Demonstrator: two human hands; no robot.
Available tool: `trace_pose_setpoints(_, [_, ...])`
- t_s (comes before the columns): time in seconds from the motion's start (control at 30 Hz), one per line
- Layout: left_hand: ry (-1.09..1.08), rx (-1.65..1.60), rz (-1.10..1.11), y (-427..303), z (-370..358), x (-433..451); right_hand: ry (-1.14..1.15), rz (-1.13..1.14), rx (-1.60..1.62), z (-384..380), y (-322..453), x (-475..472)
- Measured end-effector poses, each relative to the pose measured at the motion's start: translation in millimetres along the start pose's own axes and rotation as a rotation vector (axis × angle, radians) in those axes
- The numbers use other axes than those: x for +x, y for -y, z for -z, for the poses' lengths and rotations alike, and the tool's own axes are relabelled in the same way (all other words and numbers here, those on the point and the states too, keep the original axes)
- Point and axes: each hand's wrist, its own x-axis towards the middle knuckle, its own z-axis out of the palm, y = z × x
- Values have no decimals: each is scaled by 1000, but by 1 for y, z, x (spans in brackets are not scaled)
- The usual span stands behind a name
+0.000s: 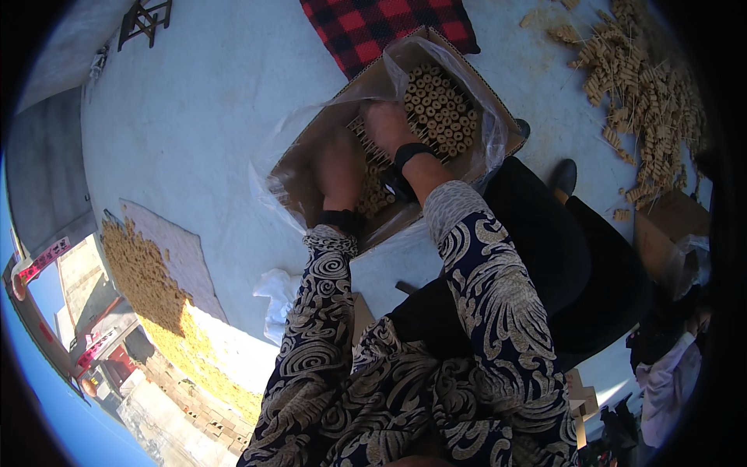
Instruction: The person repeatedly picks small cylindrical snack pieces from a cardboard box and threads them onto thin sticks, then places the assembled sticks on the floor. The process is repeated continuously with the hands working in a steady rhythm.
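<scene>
A cardboard box (496,93) stands tilted across my view, lined with a clear plastic bag (496,137). Ring-ended spiral pieces on thin sticks (440,111) are packed inside, many with round ends facing up. My right hand (385,125) reaches into the box over a row of bare sticks (373,149); its fingertips are hidden. Lower in the box and nearer its left wall is my left hand (338,163), blurred, beside more ring ends (373,195). What either hand grips cannot be made out. Both wrists carry black bands.
A heap of spiral pieces on sticks (642,93) covers the floor at right, beside another cardboard box (665,233). A red-and-black checked cloth item (391,29) lies beyond my box. Yellow material (152,280) is spread at left. Another person (668,379) is at lower right.
</scene>
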Motion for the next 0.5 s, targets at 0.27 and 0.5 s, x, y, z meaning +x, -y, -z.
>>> trace_pose_setpoints(0.27, [144, -93, 87, -4, 4, 0, 315, -69, 44, 41, 4, 1])
trace_pose_setpoints(0.5, [65, -108, 167, -12, 22, 0, 442, 143, -128, 163, 30, 29])
